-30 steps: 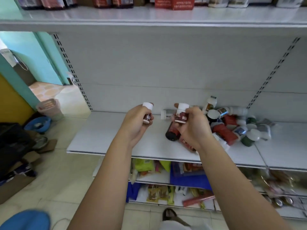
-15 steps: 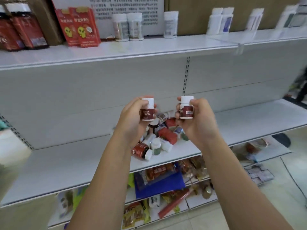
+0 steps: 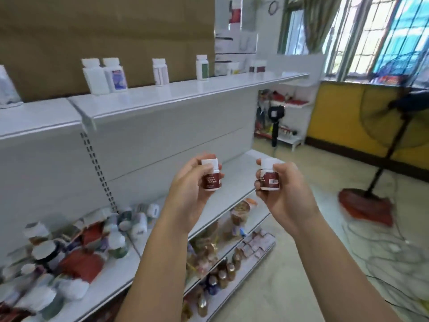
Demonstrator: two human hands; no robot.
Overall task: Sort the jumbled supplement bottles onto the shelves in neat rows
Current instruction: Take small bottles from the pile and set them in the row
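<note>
My left hand (image 3: 188, 194) grips a small white-capped bottle with a dark red label (image 3: 210, 176), held upright in front of the middle shelf (image 3: 234, 182). My right hand (image 3: 285, 191) grips a matching small bottle (image 3: 269, 176), also upright, a little to the right. A jumbled pile of supplement bottles (image 3: 69, 252) lies on the middle shelf at lower left. On the upper shelf (image 3: 185, 94) several white bottles (image 3: 104, 75) stand upright in a loose row.
Lower shelves (image 3: 232, 247) hold packets and small bottles. A standing fan (image 3: 383, 159) with a red base is on the floor at right, with cables nearby. A small white rack (image 3: 290, 117) stands by the yellow wall under barred windows.
My view has swung right along the shelving, so the jumbled pile now sits at lower left. Both hands still hold their small bottles, raised and a little farther apart.
</note>
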